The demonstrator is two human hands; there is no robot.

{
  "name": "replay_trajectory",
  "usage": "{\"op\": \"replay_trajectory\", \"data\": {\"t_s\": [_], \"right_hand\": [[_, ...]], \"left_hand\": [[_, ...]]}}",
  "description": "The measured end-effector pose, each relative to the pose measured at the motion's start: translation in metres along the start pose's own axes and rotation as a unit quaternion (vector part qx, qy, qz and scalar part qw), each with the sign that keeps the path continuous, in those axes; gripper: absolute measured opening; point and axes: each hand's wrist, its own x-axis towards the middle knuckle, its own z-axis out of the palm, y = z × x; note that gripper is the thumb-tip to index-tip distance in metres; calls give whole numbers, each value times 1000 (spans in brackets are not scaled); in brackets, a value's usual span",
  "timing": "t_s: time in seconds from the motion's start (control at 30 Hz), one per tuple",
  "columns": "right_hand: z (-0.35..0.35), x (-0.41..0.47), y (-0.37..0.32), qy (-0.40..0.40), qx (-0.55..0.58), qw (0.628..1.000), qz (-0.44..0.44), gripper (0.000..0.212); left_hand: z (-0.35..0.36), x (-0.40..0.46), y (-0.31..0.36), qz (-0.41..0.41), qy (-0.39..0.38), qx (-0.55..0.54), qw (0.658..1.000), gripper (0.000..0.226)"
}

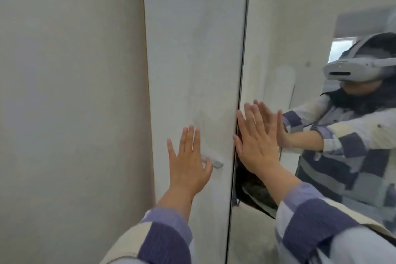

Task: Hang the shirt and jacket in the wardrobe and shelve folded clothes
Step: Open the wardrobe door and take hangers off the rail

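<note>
Nearest the camera, at about 6 o'clock, two sleeves patched in purple, cream and pale blue rise from the bottom edge: the left sleeve [158, 240] at 7 o'clock, the right sleeve [317, 221] at 5 o'clock.

Beyond the left sleeve, just below centre, the left hand [188, 163] lies flat against the pale grey matte wardrobe door [192, 60], fingers straight and spread, gripping nothing. Its thumb sits beside the small silver metal bar handle [215, 163], which juts out from the door at the hand's 3 o'clock; whether the thumb touches it cannot be told.

At the left hand's 2 o'clock, the right hand [255, 143] presses flat on the mirrored wardrobe door [267, 28], fingers straight and fanned, holding nothing. Its reflection meets it palm to palm.

Between the two doors runs a dark vertical gap [242, 70], from 12 o'clock down to 6 o'clock. Low in the mirror, at the right hand's 6 o'clock, a dark brownish fabric shape [252, 193] shows close to that gap; whether it is a garment cannot be told.

Farther off, at 3 o'clock, the mirror shows the person's reflection wearing a white head-mounted headset [351, 68]. At 9 o'clock stands a plain beige wall [70, 92]. Shirt, jacket and folded clothes cannot be made out.
</note>
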Motion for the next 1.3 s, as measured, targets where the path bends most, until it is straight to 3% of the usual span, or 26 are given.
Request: {"op": "replay_trajectory", "data": {"t_s": [0.17,0.37,0.47,0.57,0.67,0.77,0.93,1.2,1.3], "right_hand": [[32,9,0,20,-41,999,15,65],[67,9,2,53,-105,993,16,60],[76,8,3,72,-119,990,16,58],[78,8,2,90,-141,986,19,55],[75,8,-1,100,-145,984,26,53],[76,9,-2,113,-154,981,26,53],[75,8,0,103,-159,981,32,58],[75,5,5,32,-155,987,34,58],[80,7,7,46,-169,984,40,62]], "left_hand": [[40,26,25,3,-92,-13,996,75],[89,29,25,6,-134,9,991,79],[105,32,24,13,-163,33,986,57],[111,35,18,59,-142,13,988,49],[110,38,12,103,-122,-14,987,61],[113,41,8,125,-144,4,982,48],[103,39,3,135,-166,13,977,47],[74,-8,-52,143,-84,-108,980,48],[60,-20,-71,138,-107,-98,980,46]]}}
